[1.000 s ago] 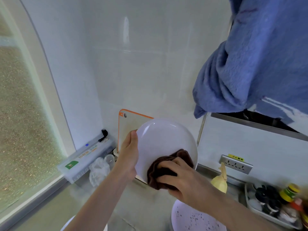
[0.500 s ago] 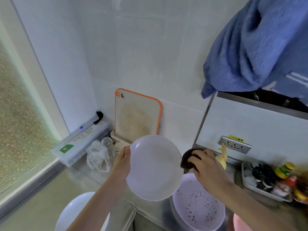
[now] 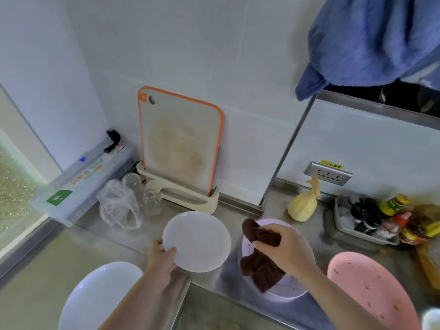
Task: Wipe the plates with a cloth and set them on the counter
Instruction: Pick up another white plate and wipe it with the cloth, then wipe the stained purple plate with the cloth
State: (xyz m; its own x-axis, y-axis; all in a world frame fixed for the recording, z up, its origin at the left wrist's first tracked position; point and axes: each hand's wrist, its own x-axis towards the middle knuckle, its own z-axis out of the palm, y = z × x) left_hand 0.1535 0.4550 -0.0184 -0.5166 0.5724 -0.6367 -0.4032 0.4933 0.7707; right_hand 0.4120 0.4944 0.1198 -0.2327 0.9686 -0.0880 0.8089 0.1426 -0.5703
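Observation:
My left hand (image 3: pixel 162 259) grips the near-left rim of a clean white plate (image 3: pixel 200 241), held roughly level just above the steel counter (image 3: pixel 245 217). My right hand (image 3: pixel 288 248) holds a dark brown cloth (image 3: pixel 259 265) that hangs down over a lilac plate (image 3: pixel 297 291) flecked with dirt. A pink plate (image 3: pixel 366 289) with dark specks lies at the lower right. Another white plate (image 3: pixel 95 296) sits at the lower left on the counter.
An orange-rimmed cutting board (image 3: pixel 178 144) stands in a rack against the wall. Glass jars (image 3: pixel 152 201) and a plastic bag (image 3: pixel 119 208) sit left of it. A yellow bundle (image 3: pixel 302 206), a tray of bottles (image 3: pixel 381 217) and a hanging blue towel (image 3: pixel 371 39) are at right.
The cloth has come off the white plate and my right hand has moved right with it. My left hand has lowered the plate from upright to nearly flat near the counter. My view tilted down.

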